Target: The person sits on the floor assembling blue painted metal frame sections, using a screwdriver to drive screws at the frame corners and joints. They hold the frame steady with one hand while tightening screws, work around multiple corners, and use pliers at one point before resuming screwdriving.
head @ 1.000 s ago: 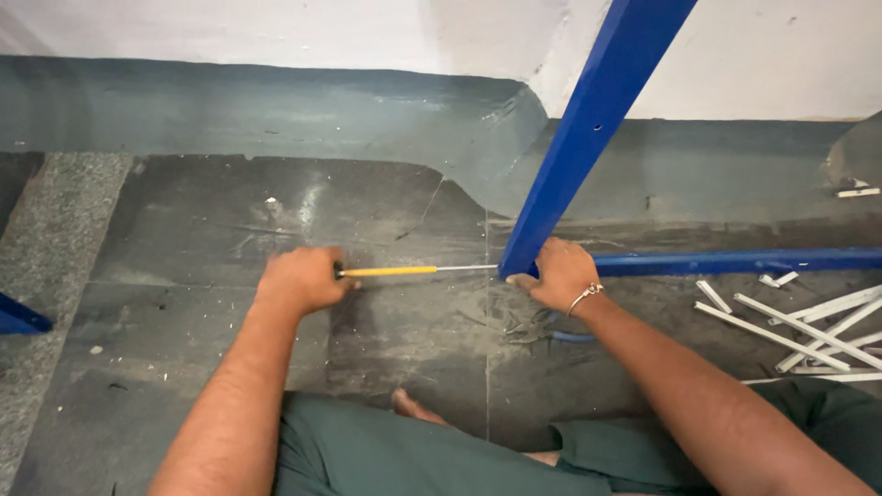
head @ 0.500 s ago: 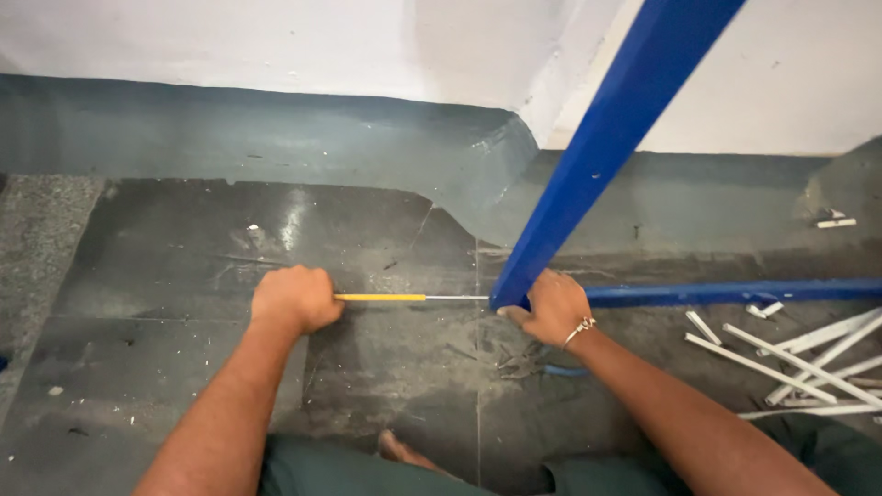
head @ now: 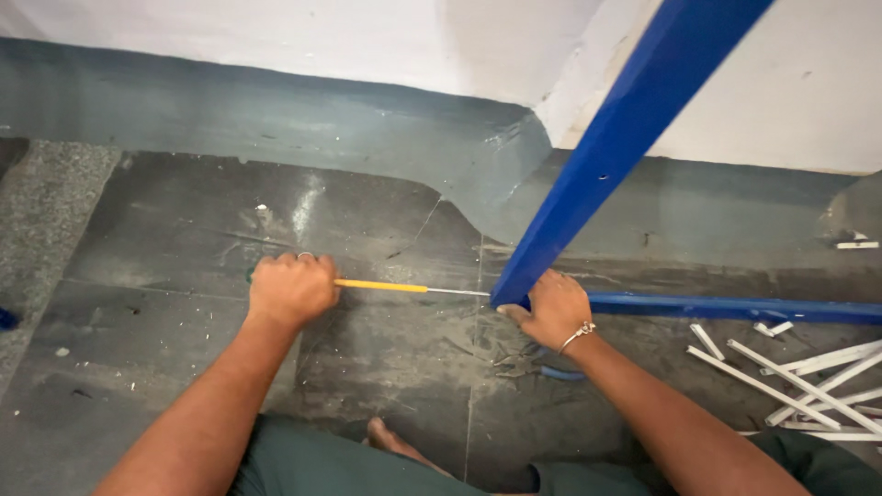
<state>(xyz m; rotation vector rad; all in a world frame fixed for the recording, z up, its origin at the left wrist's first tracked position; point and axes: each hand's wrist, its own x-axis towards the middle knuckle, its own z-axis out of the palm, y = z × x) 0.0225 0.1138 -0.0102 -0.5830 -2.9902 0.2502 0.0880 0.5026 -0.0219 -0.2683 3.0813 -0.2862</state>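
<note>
A long blue metal bar (head: pixel 625 156) slants from the top right of the frame down to the middle, where its lower end meets a second blue bar (head: pixel 735 308) lying flat on the floor and running off the right edge. The two seem to form a corner joint, and both hands work at that spot.

The right hand (head: pixel 551 308), a bracelet at its wrist, sits at centre right with its fingers wrapped around the foot of the slanted bar, apparently to steady the joint. The left hand (head: pixel 292 289), at centre left, is clenched in a fist around the handle of a screwdriver (head: pixel 404 287). Its yellow sleeve and thin steel shaft lie level, just above the floor, with the tip pointing into the joint beside the right hand; held this way, it can be pushed straight into the corner.

The floor (head: pixel 184 239) is dark grey stone slabs, scuffed and dusty, with a speckled strip at the left edge. A grey painted skirting and a white wall (head: pixel 276 37) fill the top of the frame. White strips (head: pixel 790 377) lie scattered at lower right. Pliers with blue grips (head: pixel 542 367) lie on the floor just below the right hand, and a bare foot (head: pixel 390 439) shows at bottom centre.
</note>
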